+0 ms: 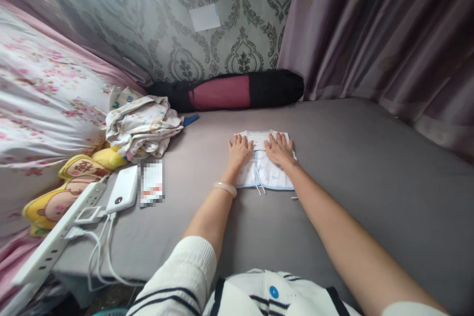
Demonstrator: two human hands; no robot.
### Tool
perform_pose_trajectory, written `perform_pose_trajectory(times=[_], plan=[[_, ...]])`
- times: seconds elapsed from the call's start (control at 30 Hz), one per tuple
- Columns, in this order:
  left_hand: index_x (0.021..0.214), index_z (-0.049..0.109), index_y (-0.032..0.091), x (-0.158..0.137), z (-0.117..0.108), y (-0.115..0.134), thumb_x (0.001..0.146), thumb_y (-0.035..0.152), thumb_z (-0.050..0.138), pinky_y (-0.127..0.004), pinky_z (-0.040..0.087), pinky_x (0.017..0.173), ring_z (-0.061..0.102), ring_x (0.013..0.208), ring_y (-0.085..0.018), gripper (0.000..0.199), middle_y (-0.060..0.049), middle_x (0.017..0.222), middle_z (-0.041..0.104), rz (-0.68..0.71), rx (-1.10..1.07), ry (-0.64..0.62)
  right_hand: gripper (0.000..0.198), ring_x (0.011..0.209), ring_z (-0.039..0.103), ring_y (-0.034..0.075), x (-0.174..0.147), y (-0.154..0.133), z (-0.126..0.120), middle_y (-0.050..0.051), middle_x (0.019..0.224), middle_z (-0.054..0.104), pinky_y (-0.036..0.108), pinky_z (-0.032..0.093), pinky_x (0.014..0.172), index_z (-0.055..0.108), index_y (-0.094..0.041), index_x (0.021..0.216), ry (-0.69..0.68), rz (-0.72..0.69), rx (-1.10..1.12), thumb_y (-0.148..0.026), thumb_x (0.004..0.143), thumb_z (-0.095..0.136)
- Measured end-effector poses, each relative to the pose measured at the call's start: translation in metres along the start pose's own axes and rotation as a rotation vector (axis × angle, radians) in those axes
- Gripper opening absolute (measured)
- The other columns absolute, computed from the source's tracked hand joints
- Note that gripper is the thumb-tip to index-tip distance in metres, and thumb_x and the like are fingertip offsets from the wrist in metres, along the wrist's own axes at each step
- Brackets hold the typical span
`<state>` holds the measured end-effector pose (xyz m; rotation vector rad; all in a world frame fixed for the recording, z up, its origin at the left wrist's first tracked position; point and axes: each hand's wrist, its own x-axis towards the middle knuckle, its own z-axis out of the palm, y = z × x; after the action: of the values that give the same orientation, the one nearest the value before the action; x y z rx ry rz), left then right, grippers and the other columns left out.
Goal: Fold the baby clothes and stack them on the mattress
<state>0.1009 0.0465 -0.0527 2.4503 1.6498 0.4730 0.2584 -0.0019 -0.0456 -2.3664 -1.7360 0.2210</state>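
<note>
A small white baby shirt with light blue edging lies flat on the grey bed sheet, its thin white ties hanging down the front. Across its upper left part my left hand rests palm down, fingers spread and pointing away from me. My right hand lies the same way on the upper right part, fingers apart. Both hands touch the cloth and partly cover it. A pale bangle circles my left wrist.
At left stand a power strip with cables, a white power bank, a blurred packet, a yellow plush toy and crumpled printed cloth. A black and maroon long bag lies along the wall; a curtain hangs right.
</note>
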Motion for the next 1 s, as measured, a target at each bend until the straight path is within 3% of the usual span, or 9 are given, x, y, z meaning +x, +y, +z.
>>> perform_pose_trajectory(times=[0.13,0.37,0.57,0.8,1.0], plan=[[0.146,0.034,0.016,-0.013,-0.019,-0.002,0.098,0.048,0.02,-0.057,0.01,0.117,0.017,0.146,-0.026,0.059,-0.013,0.155,0.029,0.033,0.013,-0.102,0.064,0.147,0.005,0.027,-0.02,0.0,-0.017,0.014,0.16,0.013,0.056,0.003,0.115,0.021,-0.017,0.153,-0.104,-0.091,0.037,-0.049,0.098,0.014],[0.147,0.031,0.016,-0.075,-0.028,0.003,0.099,0.045,0.02,-0.052,0.011,0.118,0.018,0.146,-0.025,0.057,-0.012,0.156,0.027,0.358,0.108,-0.169,0.057,0.146,0.014,0.027,-0.081,-0.007,-0.007,0.012,0.159,0.019,0.054,0.01,0.115,0.029,-0.018,0.151,-0.046,-0.354,-0.071,-0.037,0.099,0.021],[0.149,0.029,0.014,-0.084,-0.019,0.003,0.1,0.044,0.018,-0.052,0.017,0.117,0.019,0.146,-0.025,0.058,-0.012,0.157,0.025,0.344,0.113,-0.225,0.056,0.145,0.018,0.026,-0.085,-0.007,0.004,0.011,0.158,0.022,0.053,0.013,0.115,0.03,-0.018,0.151,-0.017,-0.357,-0.106,-0.033,0.098,0.024],[0.148,0.03,0.014,-0.086,-0.027,0.005,0.1,0.045,0.02,-0.052,0.018,0.117,0.018,0.146,-0.026,0.058,-0.014,0.157,0.024,0.336,0.123,-0.232,0.055,0.145,0.017,0.027,-0.088,-0.008,-0.004,0.012,0.158,0.02,0.055,0.014,0.115,0.029,-0.017,0.151,-0.06,-0.354,-0.081,-0.033,0.098,0.024],[0.149,0.029,0.013,-0.114,-0.036,-0.002,0.099,0.045,0.019,-0.052,0.015,0.118,0.016,0.146,-0.027,0.06,-0.015,0.157,0.022,0.365,0.149,-0.186,0.056,0.146,0.015,0.027,-0.117,-0.006,-0.006,0.012,0.158,0.02,0.056,0.013,0.114,0.03,-0.018,0.151,-0.059,-0.481,-0.055,-0.037,0.099,0.021]])
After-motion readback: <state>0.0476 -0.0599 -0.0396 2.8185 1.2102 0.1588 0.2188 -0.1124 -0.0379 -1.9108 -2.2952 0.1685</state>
